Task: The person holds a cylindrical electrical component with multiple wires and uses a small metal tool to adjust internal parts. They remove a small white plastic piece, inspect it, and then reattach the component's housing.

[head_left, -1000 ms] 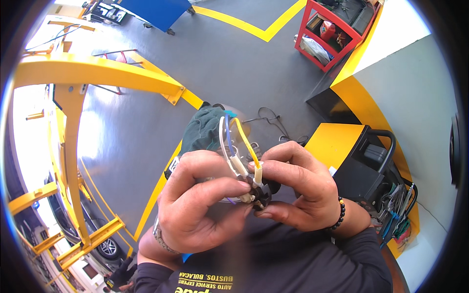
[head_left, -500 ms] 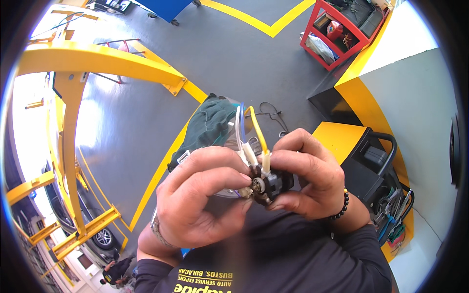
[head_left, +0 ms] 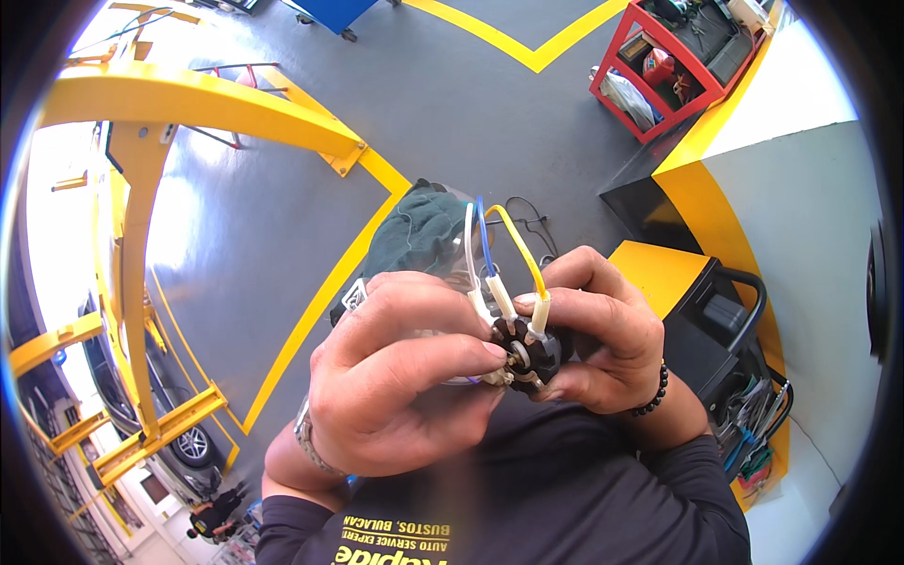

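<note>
Close in front of my chest is a small round black electrical part (head_left: 545, 362), which looks like a rotary switch with metal terminals. My right hand (head_left: 617, 344) is closed around its right side, fingers above and thumb below. Rising from its top are a white wire (head_left: 470, 245), a blue wire (head_left: 485, 240) and a yellow wire (head_left: 518, 240), with pale sleeved connectors at their ends. At the part's left side, my left hand (head_left: 400, 386) pinches near a small whitish connector (head_left: 497, 377). The fingertips partly hide what they grip.
Dark green cloth (head_left: 419, 226) lies beyond my hands, beside a black cable (head_left: 527, 212). A yellow-topped black cart (head_left: 664, 282) stands at right, a red tool cart (head_left: 659, 75) at far right. A yellow lift frame (head_left: 207, 104) fills the left, with a car (head_left: 184, 452) and another person (head_left: 217, 516) beyond.
Both hands and the black part have shifted slightly right in the picture. The part's terminal side is turned more into view, and the wires lean further right. Both hands keep their pinch.
</note>
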The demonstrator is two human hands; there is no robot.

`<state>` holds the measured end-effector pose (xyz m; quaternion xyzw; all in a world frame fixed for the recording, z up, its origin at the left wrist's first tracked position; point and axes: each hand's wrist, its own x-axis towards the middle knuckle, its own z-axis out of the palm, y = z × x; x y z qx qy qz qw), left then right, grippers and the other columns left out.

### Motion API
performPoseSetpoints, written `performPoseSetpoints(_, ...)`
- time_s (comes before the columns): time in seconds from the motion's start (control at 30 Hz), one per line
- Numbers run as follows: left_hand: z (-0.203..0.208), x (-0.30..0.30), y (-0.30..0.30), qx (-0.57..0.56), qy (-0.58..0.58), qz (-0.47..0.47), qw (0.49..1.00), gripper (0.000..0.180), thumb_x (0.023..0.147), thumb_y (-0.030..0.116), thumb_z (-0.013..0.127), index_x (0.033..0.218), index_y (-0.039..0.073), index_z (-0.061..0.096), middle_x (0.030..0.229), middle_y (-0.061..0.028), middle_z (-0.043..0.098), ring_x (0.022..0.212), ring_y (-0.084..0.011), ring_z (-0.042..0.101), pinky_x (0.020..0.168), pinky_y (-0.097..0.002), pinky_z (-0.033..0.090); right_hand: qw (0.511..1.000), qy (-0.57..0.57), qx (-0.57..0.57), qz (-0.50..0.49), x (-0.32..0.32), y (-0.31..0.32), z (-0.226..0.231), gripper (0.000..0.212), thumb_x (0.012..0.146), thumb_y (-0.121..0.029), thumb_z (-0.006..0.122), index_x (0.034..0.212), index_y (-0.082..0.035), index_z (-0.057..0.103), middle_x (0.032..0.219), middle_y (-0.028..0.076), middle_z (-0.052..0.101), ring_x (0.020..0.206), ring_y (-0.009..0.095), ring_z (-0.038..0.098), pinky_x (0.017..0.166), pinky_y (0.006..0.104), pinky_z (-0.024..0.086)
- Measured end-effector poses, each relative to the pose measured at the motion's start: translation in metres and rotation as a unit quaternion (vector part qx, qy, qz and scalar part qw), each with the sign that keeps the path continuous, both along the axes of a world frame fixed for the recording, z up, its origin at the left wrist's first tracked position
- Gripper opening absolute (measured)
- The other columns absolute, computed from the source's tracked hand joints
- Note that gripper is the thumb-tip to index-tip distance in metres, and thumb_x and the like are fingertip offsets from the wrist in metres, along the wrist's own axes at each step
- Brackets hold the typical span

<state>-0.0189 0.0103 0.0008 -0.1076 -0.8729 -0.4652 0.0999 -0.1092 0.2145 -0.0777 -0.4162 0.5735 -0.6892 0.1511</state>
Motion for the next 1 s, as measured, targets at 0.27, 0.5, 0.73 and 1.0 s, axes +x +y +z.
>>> performPoseSetpoints(0.27,0.004,0.001,0.001,-0.007,-0.025,0.019,0.999,0.026,0.071,0.01,0.083,0.094,0.01,0.07,0.094,-0.0073,0.057,0.086,-0.0216,0.058,0.076,-0.0333,0.05,0.995,-0.074,-0.058,0.042,-0.002,-0.005,-0.013,0.056,0.077,-0.024,0.086,0.123,0.0,0.065,0.107,0.015,0.061,0.092,0.025,0.061,0.081,0.0354,0.051)
performPoseSetpoints(0.5,0.008,-0.003,0.001,0.015,-0.006,0.01,1.0,0.037,0.058,-0.008,0.081,0.092,0.006,0.071,0.099,-0.0098,0.061,0.084,-0.0258,0.063,0.07,-0.0355,0.052,0.993,-0.063,-0.068,0.073,-0.007,-0.008,-0.016,0.055,0.079,-0.025,0.085,0.123,0.0,0.065,0.107,0.016,0.061,0.093,0.025,0.06,0.082,0.0361,0.05)
performPoseSetpoints(0.73,0.008,-0.003,0.002,0.027,-0.005,0.008,1.0,0.036,0.058,-0.008,0.08,0.089,0.005,0.07,0.098,-0.0102,0.06,0.083,-0.0262,0.063,0.07,-0.0357,0.052,0.985,-0.122,-0.098,0.077,-0.004,-0.009,-0.021,0.054,0.082,-0.029,0.082,0.124,0.0,0.065,0.108,0.016,0.061,0.095,0.024,0.06,0.083,0.0351,0.049)
performPoseSetpoints(1.0,0.002,0.0,-0.005,0.061,-0.024,-0.004,0.998,0.026,0.075,0.01,0.081,0.094,0.007,0.064,0.097,-0.0121,0.062,0.089,-0.0217,0.061,0.078,-0.0324,0.051,0.984,-0.118,-0.105,0.077,-0.007,-0.011,-0.019,0.054,0.083,-0.029,0.082,0.125,0.001,0.064,0.109,0.014,0.062,0.097,0.023,0.06,0.086,0.0345,0.048)
